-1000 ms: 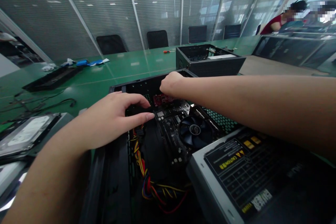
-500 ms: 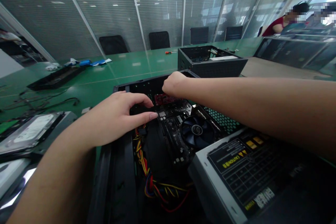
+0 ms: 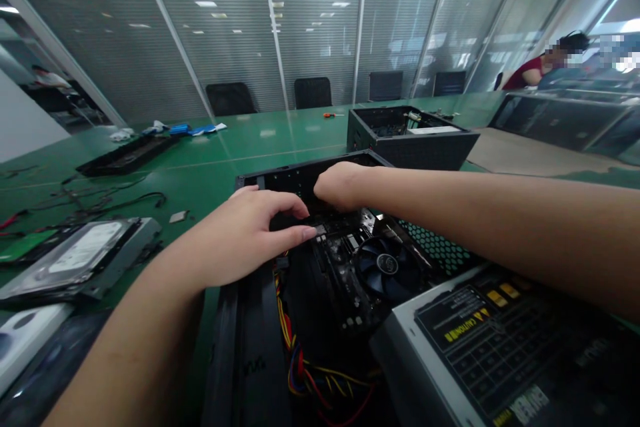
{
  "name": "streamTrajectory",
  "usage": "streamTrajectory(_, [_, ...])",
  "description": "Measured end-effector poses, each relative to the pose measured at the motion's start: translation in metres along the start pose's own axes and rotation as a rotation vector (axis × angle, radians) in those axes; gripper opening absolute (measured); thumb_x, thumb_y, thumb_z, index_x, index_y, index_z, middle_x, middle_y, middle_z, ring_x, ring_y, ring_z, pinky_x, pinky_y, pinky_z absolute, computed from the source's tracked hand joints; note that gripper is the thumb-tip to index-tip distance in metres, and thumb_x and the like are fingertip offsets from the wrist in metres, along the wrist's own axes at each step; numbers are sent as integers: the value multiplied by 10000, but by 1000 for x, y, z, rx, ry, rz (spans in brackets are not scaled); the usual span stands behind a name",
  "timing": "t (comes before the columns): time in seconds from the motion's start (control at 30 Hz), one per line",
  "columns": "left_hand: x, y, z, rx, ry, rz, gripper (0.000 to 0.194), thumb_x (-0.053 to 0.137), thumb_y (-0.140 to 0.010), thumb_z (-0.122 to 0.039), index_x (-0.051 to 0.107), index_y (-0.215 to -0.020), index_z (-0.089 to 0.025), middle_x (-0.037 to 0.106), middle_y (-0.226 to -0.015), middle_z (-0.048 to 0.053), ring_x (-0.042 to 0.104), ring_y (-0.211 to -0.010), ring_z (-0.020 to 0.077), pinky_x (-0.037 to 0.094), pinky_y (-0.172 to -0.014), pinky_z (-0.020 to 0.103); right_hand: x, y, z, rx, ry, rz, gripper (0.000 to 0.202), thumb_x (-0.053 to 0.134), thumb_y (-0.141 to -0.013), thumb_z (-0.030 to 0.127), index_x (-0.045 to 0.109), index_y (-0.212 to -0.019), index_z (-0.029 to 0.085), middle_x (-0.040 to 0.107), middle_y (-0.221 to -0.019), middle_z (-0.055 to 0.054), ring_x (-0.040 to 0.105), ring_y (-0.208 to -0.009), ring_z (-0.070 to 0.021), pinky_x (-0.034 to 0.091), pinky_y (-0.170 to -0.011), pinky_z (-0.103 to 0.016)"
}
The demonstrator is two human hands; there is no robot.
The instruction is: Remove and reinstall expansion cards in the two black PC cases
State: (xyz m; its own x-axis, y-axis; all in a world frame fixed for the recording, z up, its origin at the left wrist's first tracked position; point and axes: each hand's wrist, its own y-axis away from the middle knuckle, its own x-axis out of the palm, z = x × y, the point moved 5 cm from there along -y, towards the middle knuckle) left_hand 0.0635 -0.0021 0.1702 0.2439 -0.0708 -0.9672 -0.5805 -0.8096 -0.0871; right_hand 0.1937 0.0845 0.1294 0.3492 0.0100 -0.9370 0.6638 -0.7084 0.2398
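An open black computer case point(image 3: 235, 347) lies in front of me, with a motherboard point(image 3: 345, 280), a round cooling fan point(image 3: 387, 264) and red and yellow cables point(image 3: 290, 340) inside. My left hand point(image 3: 255, 233) reaches over the case's left side, thumb and fingers apart around the motherboard's far left corner; nothing shows between them. My right hand point(image 3: 340, 185) is bent down inside the far part of the case, its fingers hidden behind the hand. A power supply point(image 3: 460, 340) with a caution label sits at the near right, below my right forearm.
Hard drives point(image 3: 85, 253) and loose cables point(image 3: 125, 197) lie on the green table point(image 3: 200, 157) at left. Farther back are a long black panel point(image 3: 127, 153), a red screwdriver point(image 3: 331, 115) and a second case point(image 3: 410, 140). A person point(image 3: 530, 72) sits at the far right.
The view has shifted, so the scene appears lower and farther right. My right hand is deeper in the case, and the red board below it no longer shows. My left hand keeps its pose.
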Motion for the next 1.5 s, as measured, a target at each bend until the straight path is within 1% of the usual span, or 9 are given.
streamTrajectory(0.1, [0, 1, -1, -1, 10, -4, 502, 503, -869, -691, 702, -1112, -299, 725, -1124, 2, 621, -1015, 236, 432, -935, 382, -5, 3, 3, -26, 82, -18, 273, 665, -764, 224, 729, -1015, 137, 719, -979, -142, 677, -896, -273, 493, -736, -363])
streamTrajectory(0.2, [0, 1, -3, 4, 23, 8, 482, 514, -874, -674, 701, -1103, -294, 726, -1112, -6, 626, -1006, 225, 419, -943, 376, -8, 7, -1, -122, -30, -76, 325, 665, -750, 252, 691, -1060, 159, 712, -967, -98, 639, -806, -208, 439, -671, -311])
streamTrajectory(0.33, [-2, 3, -5, 14, 23, 9, 433, 527, -887, -639, 689, -1108, -304, 727, -1107, -22, 627, -1017, 216, 403, -954, 373, -7, 12, -15, -193, -347, -119, 660, 650, -714, 179, 518, -1361, 173, 701, -994, -50, 589, -756, -145, 401, -618, -256])
streamTrajectory(0.4, [-3, 4, -5, 8, 32, 11, 422, 533, -894, -624, 671, -1132, -304, 724, -1129, -26, 624, -1042, 212, 400, -957, 368, -2, 12, -22, -203, -453, -63, 617, 618, -710, 150, 562, -1324, 159, 700, -928, -28, 580, -722, -131, 399, -609, -249])
streamTrajectory(0.53, [-3, 6, -6, -1, 50, 19, 378, 548, -906, -589, 651, -1147, -316, 722, -1136, -49, 631, -1057, 193, 387, -982, 367, 7, 8, -29, -213, -554, 42, 396, 579, -726, 156, 695, -1105, 157, 697, -821, 3, 566, -660, -107, 388, -609, -245])
streamTrajectory(0.83, [-1, 3, -4, -25, 117, 53, 375, 567, -906, -573, 621, -1172, -314, 716, -1136, -54, 627, -1059, 168, 408, -994, 344, 19, -8, -27, -268, -528, 72, 409, 586, -810, 233, 686, -1201, 171, 686, -848, -4, 556, -673, -113, 386, -615, -249])
streamTrajectory(1.0, [0, 3, -4, -18, 132, 56, 362, 568, -909, -561, 611, -1177, -322, 710, -1140, -57, 626, -1056, 163, 423, -1001, 341, 19, -7, -29, -242, -501, 76, 535, 708, -761, 264, 635, -1277, 144, 694, -923, -30, 577, -712, -127, 396, -612, -254])
streamTrajectory(1.17, [0, 2, -4, -16, 113, 41, 352, 574, -906, -557, 618, -1167, -325, 708, -1130, -57, 627, -1043, 167, 431, -994, 345, 20, -6, -33, -168, -511, 102, 452, 731, -718, 225, 682, -1160, 148, 714, -950, -36, 613, -755, -140, 422, -628, -253])
streamTrajectory(1.5, [-1, 3, -6, 1, 113, 16, 400, 558, -899, -599, 629, -1159, -304, 719, -1105, -40, 640, -1002, 178, 456, -894, 343, -6, 11, -16, -205, -217, -104, 374, 661, -687, 207, 716, -1055, 174, 706, -886, -39, 534, -660, -132, 349, -595, -275])
